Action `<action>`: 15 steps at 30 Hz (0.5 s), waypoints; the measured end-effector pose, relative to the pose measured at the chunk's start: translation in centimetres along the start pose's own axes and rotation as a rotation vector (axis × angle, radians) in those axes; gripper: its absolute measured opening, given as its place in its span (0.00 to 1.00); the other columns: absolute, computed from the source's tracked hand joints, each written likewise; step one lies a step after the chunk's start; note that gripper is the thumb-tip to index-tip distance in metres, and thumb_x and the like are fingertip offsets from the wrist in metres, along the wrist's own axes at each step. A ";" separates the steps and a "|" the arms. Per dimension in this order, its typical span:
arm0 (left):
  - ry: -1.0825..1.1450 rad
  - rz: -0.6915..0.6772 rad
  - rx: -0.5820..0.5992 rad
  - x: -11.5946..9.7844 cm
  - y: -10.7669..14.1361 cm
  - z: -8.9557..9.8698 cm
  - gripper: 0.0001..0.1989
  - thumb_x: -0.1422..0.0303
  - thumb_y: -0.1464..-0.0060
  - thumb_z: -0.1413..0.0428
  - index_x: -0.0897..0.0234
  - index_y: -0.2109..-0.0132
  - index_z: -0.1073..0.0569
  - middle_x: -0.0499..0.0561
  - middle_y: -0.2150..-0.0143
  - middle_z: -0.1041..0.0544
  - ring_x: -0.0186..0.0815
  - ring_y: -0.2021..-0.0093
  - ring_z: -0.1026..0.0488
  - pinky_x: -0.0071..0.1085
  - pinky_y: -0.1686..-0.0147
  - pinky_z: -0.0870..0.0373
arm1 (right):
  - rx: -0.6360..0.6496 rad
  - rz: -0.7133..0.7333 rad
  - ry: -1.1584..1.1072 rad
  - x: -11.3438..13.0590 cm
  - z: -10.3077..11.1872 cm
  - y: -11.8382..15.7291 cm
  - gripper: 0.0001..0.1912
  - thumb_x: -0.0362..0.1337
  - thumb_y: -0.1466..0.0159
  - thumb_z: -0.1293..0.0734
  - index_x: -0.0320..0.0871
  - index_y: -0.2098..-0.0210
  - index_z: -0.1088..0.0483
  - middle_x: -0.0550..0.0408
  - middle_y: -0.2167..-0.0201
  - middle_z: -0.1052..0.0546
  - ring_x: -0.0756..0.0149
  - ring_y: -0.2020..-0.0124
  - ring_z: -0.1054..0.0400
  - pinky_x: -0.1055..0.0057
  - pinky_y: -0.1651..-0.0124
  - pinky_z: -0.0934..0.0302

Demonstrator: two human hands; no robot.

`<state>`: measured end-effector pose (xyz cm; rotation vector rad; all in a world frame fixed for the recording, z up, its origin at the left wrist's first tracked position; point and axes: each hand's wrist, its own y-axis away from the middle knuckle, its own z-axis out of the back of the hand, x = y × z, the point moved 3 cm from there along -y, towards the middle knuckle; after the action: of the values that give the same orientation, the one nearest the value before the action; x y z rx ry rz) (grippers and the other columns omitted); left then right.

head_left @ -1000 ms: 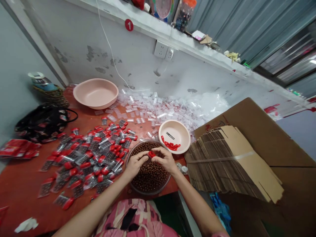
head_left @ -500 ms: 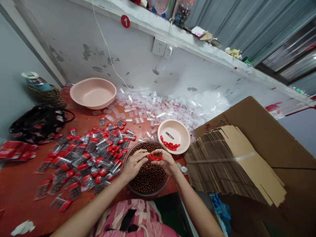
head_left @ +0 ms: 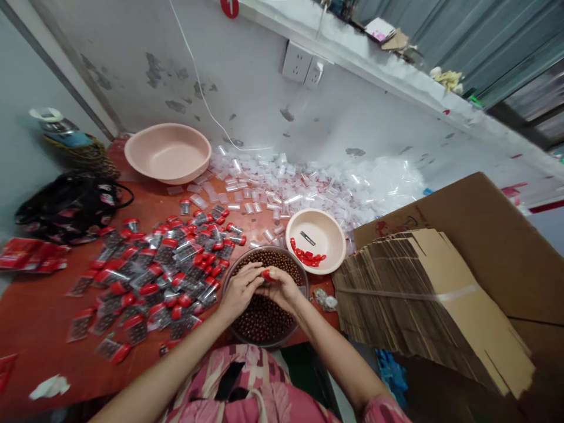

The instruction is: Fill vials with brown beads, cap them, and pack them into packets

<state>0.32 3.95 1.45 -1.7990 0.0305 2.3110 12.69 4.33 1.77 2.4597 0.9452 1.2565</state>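
Both hands meet above a round tub of small brown balls [head_left: 264, 322]. My right hand [head_left: 284, 291] is closed, its thumb and fingers pinching a red cap [head_left: 267, 275]. My left hand [head_left: 240, 292] is also closed, its fingertips against the cap's left side; whatever it grips below the cap is hidden by the fingers. Just behind the tub, a small cream basin [head_left: 328, 238] holds several red caps [head_left: 308, 256] and a dark strip. Left of the tub lies a heap of clear little jars with red caps [head_left: 163, 267], filled with dark balls.
Empty clear containers [head_left: 282, 188] are piled along the wall. A larger pink basin [head_left: 170, 154] stands back left, near a black bag [head_left: 66, 208]. Strapped flat cardboard [head_left: 418, 305] leans by a big carton [head_left: 497, 252] at the right. White tissue [head_left: 50, 388] lies front left.
My right hand has turned and closed in on the red cap, which now shows less between the fingers. The hands are closer together. The camera view has tilted slightly downward.
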 end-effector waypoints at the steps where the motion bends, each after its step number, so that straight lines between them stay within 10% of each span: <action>1: 0.004 0.012 -0.002 0.1 -0.3 0.3 0.13 0.67 0.47 0.51 0.60 0.56 0.27 0.53 0.52 0.28 0.38 0.49 0.35 0.40 0.48 0.41 | 0.028 -0.028 0.066 0.5 0.2 -0.3 0.09 0.40 0.46 0.37 0.42 0.67 0.33 0.57 0.71 0.29 0.69 0.69 0.34 0.63 0.61 0.37; 7: -0.016 0.179 -0.223 1.8 -0.9 5.2 0.17 0.63 0.48 0.51 0.62 0.53 0.29 0.52 0.52 0.27 0.39 0.53 0.31 0.39 0.49 0.39 | -0.281 0.116 0.960 3.6 5.4 -1.4 0.20 0.50 0.40 0.46 0.44 0.56 0.38 0.51 0.61 0.29 0.68 0.66 0.32 0.70 0.67 0.35; 11: -0.201 0.270 -0.485 4.0 0.1 10.6 0.18 0.61 0.49 0.50 0.60 0.52 0.30 0.50 0.52 0.27 0.40 0.52 0.32 0.39 0.50 0.39 | -0.408 0.064 1.252 1.3 7.7 -1.2 0.14 0.44 0.44 0.38 0.41 0.64 0.33 0.52 0.71 0.28 0.64 0.69 0.32 0.67 0.65 0.38; 15: -0.315 0.213 -0.601 2.7 1.8 13.4 0.19 0.61 0.49 0.50 0.59 0.49 0.33 0.51 0.48 0.31 0.41 0.48 0.36 0.39 0.47 0.43 | -0.428 0.097 1.506 -1.3 6.7 -1.3 0.15 0.36 0.43 0.38 0.40 0.56 0.36 0.45 0.60 0.30 0.57 0.57 0.36 0.62 0.56 0.44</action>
<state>-13.43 4.56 2.06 -1.6910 -0.6100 2.9611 16.82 5.05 -3.76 0.9266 0.5774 2.9393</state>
